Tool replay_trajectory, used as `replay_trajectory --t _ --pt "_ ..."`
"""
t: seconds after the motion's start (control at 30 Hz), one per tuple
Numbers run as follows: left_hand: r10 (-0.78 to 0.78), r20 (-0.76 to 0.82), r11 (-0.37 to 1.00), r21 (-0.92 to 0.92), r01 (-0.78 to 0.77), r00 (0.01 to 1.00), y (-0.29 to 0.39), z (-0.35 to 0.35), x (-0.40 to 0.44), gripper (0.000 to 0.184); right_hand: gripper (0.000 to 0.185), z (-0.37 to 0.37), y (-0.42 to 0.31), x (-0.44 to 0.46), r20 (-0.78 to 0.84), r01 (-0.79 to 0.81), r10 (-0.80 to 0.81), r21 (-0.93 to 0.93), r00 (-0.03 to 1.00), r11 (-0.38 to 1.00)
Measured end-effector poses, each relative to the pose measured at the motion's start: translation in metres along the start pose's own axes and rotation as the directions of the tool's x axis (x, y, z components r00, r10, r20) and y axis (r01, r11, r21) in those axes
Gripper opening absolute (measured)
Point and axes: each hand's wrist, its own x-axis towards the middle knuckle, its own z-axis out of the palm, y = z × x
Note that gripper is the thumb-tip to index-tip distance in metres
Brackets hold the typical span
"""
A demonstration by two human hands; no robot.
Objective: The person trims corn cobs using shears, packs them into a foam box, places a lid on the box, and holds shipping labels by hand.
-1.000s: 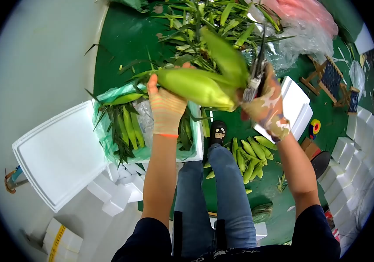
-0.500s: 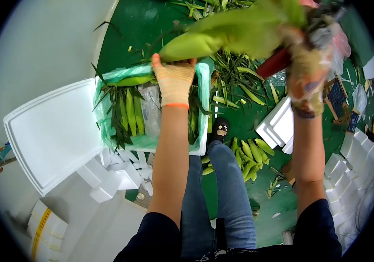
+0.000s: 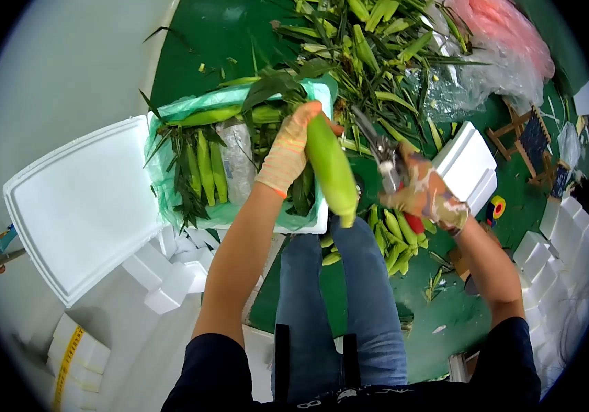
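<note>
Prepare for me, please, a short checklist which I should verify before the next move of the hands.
1. Left hand holds the corn ear: ok.
2. Right hand holds the shears: ok.
3. Shears stand apart from the corn ear: ok, a gap shows between them.
4. White box is open: ok, the white lid lies to its left.
5. Floor near the legs is free of corn: not ok, a corn pile lies there.
6. Shears' edge is sharp: cannot tell.
</note>
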Motion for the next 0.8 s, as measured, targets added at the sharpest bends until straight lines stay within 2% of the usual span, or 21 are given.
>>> replay_trajectory --t 0.03,0.07,0.1,0.13,0.17,0.23,0.3,0.37,0.43,0.47,0.5,0.57,0.6,0.63,0.67,0.7,0.73,0.77,0.8 --pt "-0.054 0.036 0.998 0.024 0.053 0.998 -0.002 0.009 -0.007 0.041 0.073 0.006 0.002 -0.01 0.069 -0.019 0.016 0.055 0.997 0.998" --pt "-0.24 -0.119 0.946 0.195 0.26 0.963 0.0 0.016 -0.009 0.034 0.07 0.011 0.006 -0.018 0.076 -0.008 0.006 0.029 0.997 1.0" --pt "-0.222 -0.234 0.833 0.459 0.309 0.947 -0.009 0.014 -0.008 0.03 0.068 0.016 0.012 -0.025 0.081 0.002 -0.002 0.005 0.997 1.0" --pt "-0.205 -0.223 0.755 0.583 0.299 0.953 -0.019 0.013 -0.009 0.036 0.068 0.021 0.021 -0.025 0.157 0.019 -0.018 -0.007 0.987 1.0" --pt "-0.189 -0.208 0.661 0.696 0.281 0.96 -0.029 0.011 -0.012 0.042 0.067 0.028 0.03 -0.028 0.134 0.03 -0.029 -0.007 0.991 1.0" --pt "-0.166 -0.249 0.488 0.82 0.299 0.954 -0.034 0.014 -0.018 0.043 0.062 0.041 0.047 -0.033 0.102 0.12 -0.139 0.171 0.985 0.978" --pt "-0.302 -0.278 0.305 0.878 0.369 0.912 -0.031 0.022 -0.026 0.046 0.089 0.042 0.052 -0.027 0.279 -0.036 0.017 0.06 0.96 0.998" --pt "-0.318 -0.303 0.26 0.883 0.39 0.898 -0.027 0.038 -0.035 0.046 0.077 0.044 0.06 -0.023 0.348 -0.08 0.043 0.094 0.936 0.992" --pt "-0.346 -0.291 0.043 0.945 0.325 0.892 -0.026 0.05 -0.039 0.046 0.067 0.05 0.078 -0.014 0.398 -0.08 -0.062 0.331 0.915 0.94" --pt "-0.33 -0.281 0.01 0.953 0.301 0.901 -0.029 0.056 -0.042 0.046 0.063 0.055 0.092 -0.006 0.419 -0.089 -0.142 0.485 0.897 0.87" --pt "-0.331 -0.279 0.007 0.955 0.298 0.901 -0.03 0.056 -0.044 0.046 0.059 0.062 0.11 0.003 0.438 -0.116 -0.22 0.621 0.872 0.775" --pt "-0.383 -0.111 0.235 0.948 0.213 0.917 -0.03 0.052 -0.045 0.046 0.054 0.077 0.142 0.025 0.464 -0.204 -0.335 0.783 0.82 0.587" --pt "-0.385 -0.055 0.27 0.948 0.169 0.921 -0.031 0.047 -0.042 0.041 0.045 0.044 0.078 0.005 0.442 -0.087 -0.349 0.712 0.826 0.696" --pt "-0.387 -0.051 0.265 0.95 0.164 0.921 -0.032 0.038 -0.038 0.041 0.028 0.063 0.115 0.03 0.308 0.046 -0.423 0.761 0.852 0.647" --pt "-0.347 -0.051 0.371 0.909 0.187 0.936 -0.031 0.03 -0.032 0.036 0.022 0.051 0.1 0.027 0.27 0.095 -0.334 0.633 0.903 0.768" --pt "-0.308 -0.058 0.474 0.856 0.206 0.95 -0.03 0.024 -0.03 0.031 0.02 0.037 0.084 0.029 0.21 0.034 -0.224 0.653 0.952 0.756" --pt "-0.232 -0.045 0.437 0.888 0.145 0.972 -0.027 0.023 -0.031 0.022 0.018 0.024 0.067 0.032 0.146 -0.019 -0.11 0.682 0.983 0.732" --pt "-0.226 -0.045 0.436 0.888 0.142 0.973 -0.028 0.023 -0.035 0.022 0.017 0.025 0.072 0.038 0.017 0.102 -0.156 0.688 0.988 0.719" --pt "-0.148 -0.075 0.574 0.805 0.147 0.986 -0.027 0.024 -0.041 0.017 0.015 0.024 0.072 0.043 -0.115 0.225 -0.2 0.672 0.973 0.706"
